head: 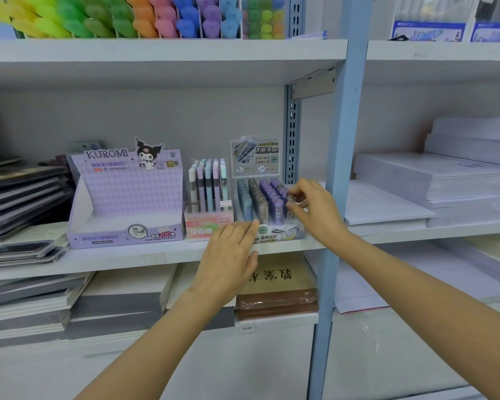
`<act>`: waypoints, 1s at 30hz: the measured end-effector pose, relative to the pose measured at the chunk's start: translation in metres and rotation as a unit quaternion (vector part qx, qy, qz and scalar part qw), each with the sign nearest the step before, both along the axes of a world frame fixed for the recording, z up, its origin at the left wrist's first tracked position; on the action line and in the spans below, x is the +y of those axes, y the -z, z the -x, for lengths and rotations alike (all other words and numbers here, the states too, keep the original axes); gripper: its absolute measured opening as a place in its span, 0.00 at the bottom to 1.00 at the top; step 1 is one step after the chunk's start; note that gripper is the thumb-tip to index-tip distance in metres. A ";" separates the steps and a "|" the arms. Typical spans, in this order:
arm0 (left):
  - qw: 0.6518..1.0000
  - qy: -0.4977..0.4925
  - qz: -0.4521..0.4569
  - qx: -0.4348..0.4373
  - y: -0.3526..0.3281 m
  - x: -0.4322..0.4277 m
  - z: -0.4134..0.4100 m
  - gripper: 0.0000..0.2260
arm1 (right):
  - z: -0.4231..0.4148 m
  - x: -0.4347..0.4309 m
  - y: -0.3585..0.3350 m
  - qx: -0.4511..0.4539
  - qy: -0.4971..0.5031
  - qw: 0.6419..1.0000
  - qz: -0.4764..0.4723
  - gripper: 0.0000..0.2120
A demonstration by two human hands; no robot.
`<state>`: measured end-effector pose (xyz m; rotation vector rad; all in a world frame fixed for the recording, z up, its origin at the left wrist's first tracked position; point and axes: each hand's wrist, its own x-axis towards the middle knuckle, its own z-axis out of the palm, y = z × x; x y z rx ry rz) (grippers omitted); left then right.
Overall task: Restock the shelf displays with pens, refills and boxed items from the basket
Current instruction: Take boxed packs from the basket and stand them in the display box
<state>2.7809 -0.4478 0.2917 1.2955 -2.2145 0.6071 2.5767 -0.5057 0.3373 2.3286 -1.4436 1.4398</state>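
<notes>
The right hand (312, 210) is curled at the right end of the refill display (274, 232), its thumb and fingers pinching a small grey tube (291, 197) in the rightmost row. The tube stands upright among the others, with its top between the fingertips. The left hand (228, 256) reaches in lower and to the left, back facing the camera. Its fingers are straight and close together, holding nothing, and the fingertips touch the display's low front wall. The two hands are apart, one at each front corner of the display.

The display holds rows of upright tubes, teal on the left, grey in the middle and purple on the right, with a printed card rising behind them. It sits at the right end of the shelf (127, 258), just beside a blue post (342, 168).

Touching the display's left side is a pink pencil box (208, 225) with pastel pencils standing in it. Left of that is a wide purple Kuromi box (124, 194) with a cartoon figure on its back card; what it holds cannot be seen from here. Further left, dark notebooks (20, 194) lie in slanted stacks.

On the board above, highlighters (127, 18) stand in a rainbow of yellow, green, orange, pink, blue and purple. Under the shelf, below the left hand, lies a brown book (274, 284) with dark characters on its cover, next to flat stacks of pads. Past the post, white paper stacks (433, 180) lie on the next bay's shelf.
</notes>
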 end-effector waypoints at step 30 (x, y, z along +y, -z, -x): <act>0.867 -0.008 -0.498 0.022 0.416 0.064 -0.017 0.22 | -0.019 0.123 0.467 0.114 -0.041 0.868 -0.481 0.16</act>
